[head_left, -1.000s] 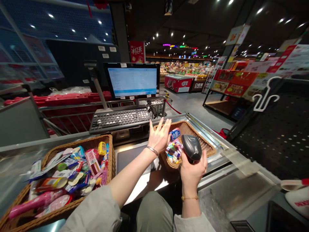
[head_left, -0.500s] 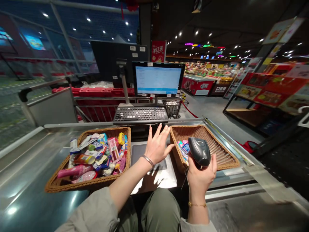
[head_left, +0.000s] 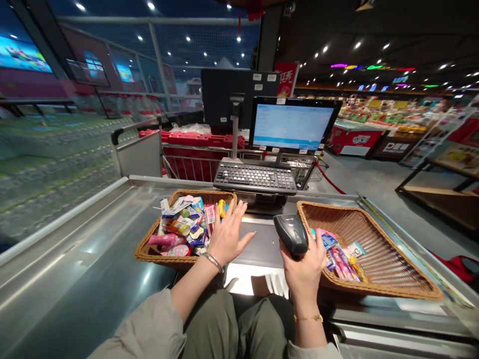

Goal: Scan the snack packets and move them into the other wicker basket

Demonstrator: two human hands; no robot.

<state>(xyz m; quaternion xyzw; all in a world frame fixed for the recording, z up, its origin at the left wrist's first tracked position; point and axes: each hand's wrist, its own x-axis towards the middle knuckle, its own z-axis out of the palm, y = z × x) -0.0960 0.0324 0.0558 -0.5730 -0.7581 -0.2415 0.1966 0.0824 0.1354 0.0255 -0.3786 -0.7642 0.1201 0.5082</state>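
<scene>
My right hand [head_left: 305, 269] is wrapped round a black barcode scanner [head_left: 294, 234], held up beside the near left rim of the right wicker basket [head_left: 389, 239]. Inside that basket, several small packs [head_left: 342, 262] lie gathered at its left end. My left hand [head_left: 227, 234] has its fingers spread and holds nothing; it hovers over the right edge of the left wicker basket [head_left: 147, 254]. That basket is heaped with small packaged goods, among them a pink tube [head_left: 166, 240] and a yellow item [head_left: 222, 208], which my fingers partly border.
A keyboard [head_left: 256, 177] stands behind the baskets, below a lit monitor [head_left: 292, 124]. Metal counter [head_left: 90, 239] stretches to the left. A dark grey pad [head_left: 262, 244] lies between the baskets. Behind the counter are a shopping cart [head_left: 194, 164] and red crates.
The view has turned left, so the scene sits further right. My left hand has moved from the middle gap to the left basket's edge. The scanner stays in my right hand, now left of the right basket.
</scene>
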